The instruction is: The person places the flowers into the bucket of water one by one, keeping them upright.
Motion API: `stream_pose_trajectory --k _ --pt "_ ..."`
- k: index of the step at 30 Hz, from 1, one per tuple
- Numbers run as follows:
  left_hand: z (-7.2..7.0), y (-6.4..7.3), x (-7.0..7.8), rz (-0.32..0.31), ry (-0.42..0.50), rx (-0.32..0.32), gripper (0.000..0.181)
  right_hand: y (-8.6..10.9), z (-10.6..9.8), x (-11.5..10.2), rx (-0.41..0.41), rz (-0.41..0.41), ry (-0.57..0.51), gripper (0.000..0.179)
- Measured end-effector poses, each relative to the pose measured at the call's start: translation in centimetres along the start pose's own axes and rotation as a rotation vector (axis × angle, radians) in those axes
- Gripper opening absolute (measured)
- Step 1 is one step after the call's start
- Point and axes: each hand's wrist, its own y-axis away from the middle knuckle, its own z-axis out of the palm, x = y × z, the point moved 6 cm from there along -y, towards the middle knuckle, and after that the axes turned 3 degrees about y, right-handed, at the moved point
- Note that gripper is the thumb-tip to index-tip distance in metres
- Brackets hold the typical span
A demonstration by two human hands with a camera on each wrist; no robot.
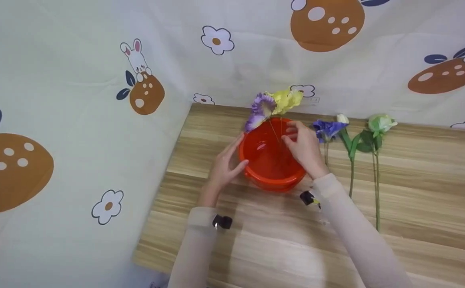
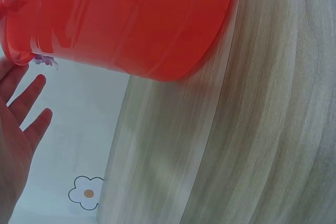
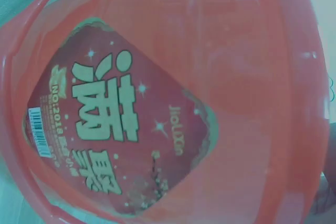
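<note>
A red plastic bucket stands on the wooden table, with a purple-and-white flower and a yellow flower leaning out over its far rim, their stems inside. My left hand rests at the bucket's left side. Its thumb and straight, spread fingers are at the rim, as the left wrist view shows too. Over the right rim hangs my right hand, thumb and index finger apart, fingertips close by the yellow flower's stem. In the right wrist view the bucket's label and handle fill the picture, and the right fingers are hidden.
Right of the bucket lie a blue-purple flower, a white bud with green leaves and a pale green rose, stems towards me. A printed cloth hangs behind the table and along its left edge.
</note>
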Motion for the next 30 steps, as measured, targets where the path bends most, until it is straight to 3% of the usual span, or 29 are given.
stream_pose_trajectory --k 4,13,30 --pt "0.0 0.0 0.0 -0.007 0.004 -0.002 0.069 0.2 -0.6 0.2 0.022 -0.009 -0.077 0.035" --pt "0.1 0.0 -0.3 -0.019 -0.006 0.006 0.07 0.5 -2.6 0.3 0.142 -0.089 -0.132 0.025" --pt "0.1 0.1 -0.4 -0.018 -0.015 0.009 0.072 0.8 -5.4 2.4 0.233 -0.073 -0.136 0.022"
